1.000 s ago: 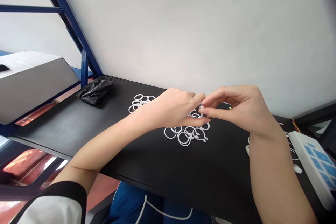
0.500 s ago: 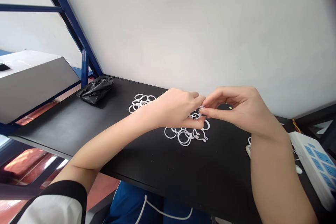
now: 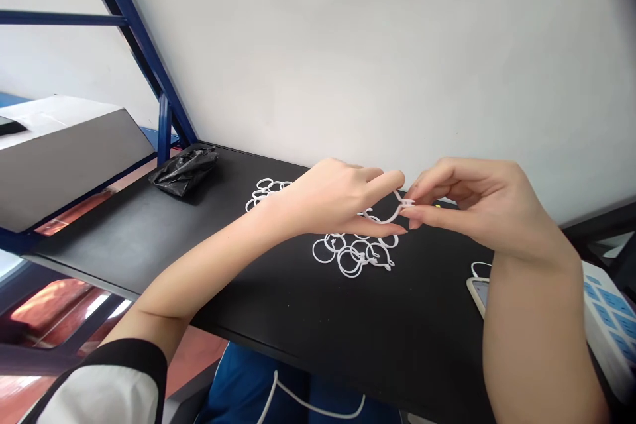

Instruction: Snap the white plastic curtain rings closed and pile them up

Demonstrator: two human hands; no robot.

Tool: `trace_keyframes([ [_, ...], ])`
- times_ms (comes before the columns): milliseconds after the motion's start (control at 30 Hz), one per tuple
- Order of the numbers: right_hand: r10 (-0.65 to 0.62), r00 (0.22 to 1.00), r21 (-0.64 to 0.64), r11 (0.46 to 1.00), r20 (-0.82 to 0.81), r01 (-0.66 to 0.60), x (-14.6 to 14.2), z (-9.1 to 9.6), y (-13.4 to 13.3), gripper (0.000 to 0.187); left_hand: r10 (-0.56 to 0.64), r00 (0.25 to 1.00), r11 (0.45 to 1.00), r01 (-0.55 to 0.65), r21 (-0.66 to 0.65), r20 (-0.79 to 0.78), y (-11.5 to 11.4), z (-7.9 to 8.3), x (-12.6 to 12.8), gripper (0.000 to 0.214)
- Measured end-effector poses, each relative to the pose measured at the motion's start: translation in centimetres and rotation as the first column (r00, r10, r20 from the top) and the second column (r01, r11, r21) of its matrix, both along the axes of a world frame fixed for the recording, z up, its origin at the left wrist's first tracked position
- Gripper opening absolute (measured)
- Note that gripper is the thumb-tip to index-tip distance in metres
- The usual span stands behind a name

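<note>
Ring point(image 3: 390, 217) now sprung open | spans left hand point(image 3: 338, 205) fingers to right hand point(image 3: 479, 205) fingers

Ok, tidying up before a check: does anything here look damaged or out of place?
The white ring pinched between the left hand and right hand is spread open, unlike the closed rings lying on the black table. Nothing else stands out.

The white rings point(image 3: 362, 256) look like smooth plastic; the table point(image 3: 278, 305) matt black; the bag point(image 3: 183, 169) crinkled, glossy film.
</note>
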State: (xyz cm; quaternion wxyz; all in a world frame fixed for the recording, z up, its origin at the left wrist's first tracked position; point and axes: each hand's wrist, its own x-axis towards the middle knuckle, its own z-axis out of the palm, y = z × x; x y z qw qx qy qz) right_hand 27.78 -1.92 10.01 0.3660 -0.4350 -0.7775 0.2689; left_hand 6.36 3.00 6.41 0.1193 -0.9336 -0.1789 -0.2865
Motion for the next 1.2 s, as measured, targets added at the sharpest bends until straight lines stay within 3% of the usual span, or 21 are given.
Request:
trace_keyframes([
  [233,-0.042,0.995,0.051,0.998,0.089,0.038,0.1,-0.1,-0.1,0.016,-0.088,0.984,0.981,0.058,0.184,0.157,0.0,0.0,0.0,0.034],
  [400,-0.091,0.974,0.089,0.993,0.210,0.073,-0.3,0.4,-0.9,0.011,-0.083,0.987,0.985,0.060,0.164,0.141,-0.1,0.0,0.0,0.025],
  [567,-0.032,0.953,0.120,0.993,0.302,-0.005,-0.5,0.1,-1.1,0.011,-0.129,0.980,0.979,0.102,0.174,0.151,-0.4,0.3,-0.1,0.023],
  [800,-0.054,0.933,0.218,0.976,0.355,-0.026,-0.2,0.6,-1.9,0.007,-0.097,0.987,0.979,0.071,0.193,0.130,-0.7,0.5,-0.1,0.021],
  [1200,-0.089,0.927,0.249,0.969,0.365,-0.005,0.0,1.1,-2.3,0.002,-0.109,0.986,0.971,0.080,0.225,0.122,-0.8,0.4,-0.2,0.017],
])
